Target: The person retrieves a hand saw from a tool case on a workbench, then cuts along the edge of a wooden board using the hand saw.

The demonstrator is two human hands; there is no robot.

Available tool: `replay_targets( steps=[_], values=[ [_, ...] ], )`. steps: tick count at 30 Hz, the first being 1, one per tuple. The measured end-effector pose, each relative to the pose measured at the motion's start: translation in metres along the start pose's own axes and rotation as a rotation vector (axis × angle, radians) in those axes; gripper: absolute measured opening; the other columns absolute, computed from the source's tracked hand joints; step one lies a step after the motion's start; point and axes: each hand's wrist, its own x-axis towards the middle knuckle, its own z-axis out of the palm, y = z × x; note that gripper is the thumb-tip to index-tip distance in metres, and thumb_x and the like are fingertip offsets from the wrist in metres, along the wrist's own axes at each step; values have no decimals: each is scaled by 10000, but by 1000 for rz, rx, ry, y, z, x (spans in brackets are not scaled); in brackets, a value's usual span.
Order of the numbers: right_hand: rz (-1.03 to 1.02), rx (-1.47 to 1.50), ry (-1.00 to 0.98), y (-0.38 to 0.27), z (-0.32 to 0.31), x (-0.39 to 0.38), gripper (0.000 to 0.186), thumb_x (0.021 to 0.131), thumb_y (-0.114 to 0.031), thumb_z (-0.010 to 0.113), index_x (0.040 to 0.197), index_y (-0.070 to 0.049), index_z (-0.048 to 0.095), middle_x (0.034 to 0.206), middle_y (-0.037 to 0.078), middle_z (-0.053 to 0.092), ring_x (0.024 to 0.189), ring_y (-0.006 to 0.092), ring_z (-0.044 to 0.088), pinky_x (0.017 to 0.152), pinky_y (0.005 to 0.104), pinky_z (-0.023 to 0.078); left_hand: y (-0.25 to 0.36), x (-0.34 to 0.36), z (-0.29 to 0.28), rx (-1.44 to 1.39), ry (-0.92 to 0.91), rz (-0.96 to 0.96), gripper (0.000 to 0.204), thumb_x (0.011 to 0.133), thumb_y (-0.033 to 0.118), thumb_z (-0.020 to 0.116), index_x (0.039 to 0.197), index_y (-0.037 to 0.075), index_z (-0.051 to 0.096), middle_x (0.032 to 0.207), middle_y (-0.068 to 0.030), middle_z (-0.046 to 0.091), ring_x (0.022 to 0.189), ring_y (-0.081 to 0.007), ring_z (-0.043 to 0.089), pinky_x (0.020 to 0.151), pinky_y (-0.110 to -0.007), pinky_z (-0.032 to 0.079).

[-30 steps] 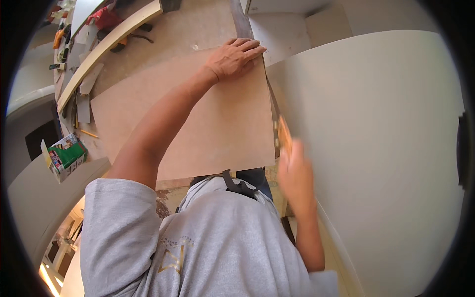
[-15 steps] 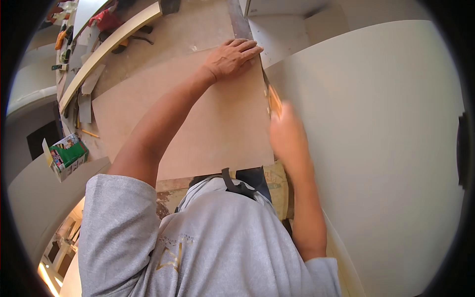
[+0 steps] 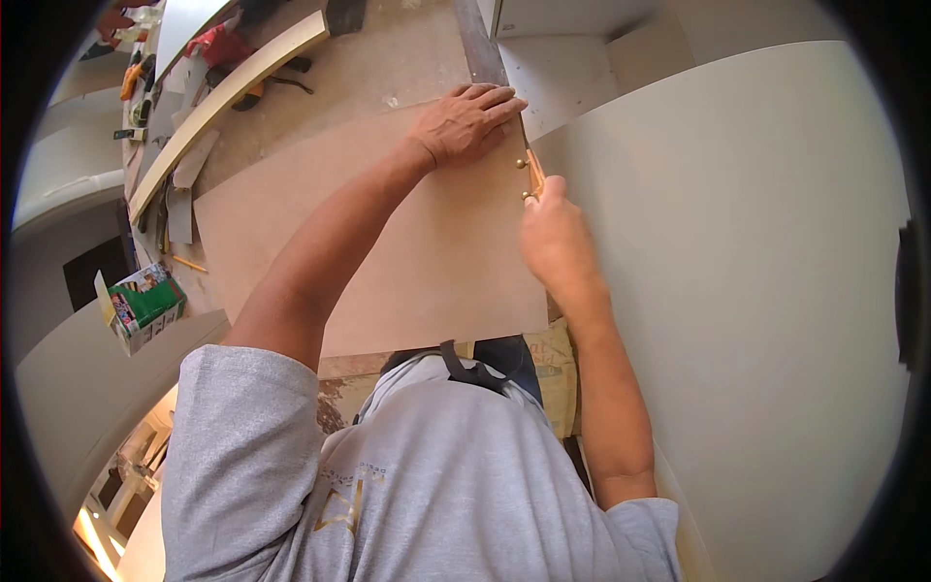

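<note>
A flat brown fibreboard sheet (image 3: 388,252) lies on the workbench in front of me. My left hand (image 3: 465,121) presses flat on its far right corner, fingers spread. My right hand (image 3: 553,233) grips a small wooden-handled tool with brass parts (image 3: 532,175) and holds it against the sheet's right edge, just below my left hand. A large pale cream panel (image 3: 737,291) lies along that same edge on the right.
A curved pale wooden strip (image 3: 223,97) and scattered hand tools lie at the far left of the bench. A small green and white box (image 3: 141,306) sits at the left. A dark rail (image 3: 480,44) runs away beyond my left hand. White panels lie at the top.
My right hand has slid the tool along the sheet's right edge away from me, from near the close corner up to just below my left hand. The left hand stayed put.
</note>
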Motion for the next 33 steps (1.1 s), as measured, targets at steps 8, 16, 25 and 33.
replay_targets(
  steps=[8, 16, 25, 33],
  values=[
    [222, 92, -109, 20, -43, -187, 327, 1073, -218, 554, 1291, 19, 501, 1080, 357, 695, 975, 565, 674, 810, 636, 522, -3, -2, 4, -31, 30, -7, 475, 1060, 277, 575, 1524, 173, 563, 1516, -79, 588, 1420, -300, 531, 1199, -463, 411],
    [-20, -21, -6, -9, -1, 5, 301, 1096, -213, 519, 1259, 40, 501, 1032, 347, 707, 966, 562, 678, 829, 636, 526, -1, 1, -2, 16, 17, 13, 510, 1050, 269, 591, 1547, 164, 550, 1541, -97, 579, 1442, -322, 520, 1214, -468, 400],
    [262, 89, -155, 24, -38, -181, 348, 1072, -210, 564, 1330, 15, 501, 1013, 324, 722, 948, 557, 679, 813, 620, 534, -2, -2, 2, -28, 5, -26, 506, 1054, 266, 583, 1548, 166, 539, 1547, -101, 573, 1445, -323, 517, 1213, -465, 409],
    [9, -5, 6, 2, 9, -14, 252, 1098, -232, 511, 1190, 2, 512, 995, 346, 714, 940, 559, 685, 827, 648, 529, 1, -1, -2, 7, -34, -25, 491, 1072, 292, 576, 1545, 161, 543, 1538, -101, 578, 1439, -314, 519, 1215, -468, 403]
  ],
)
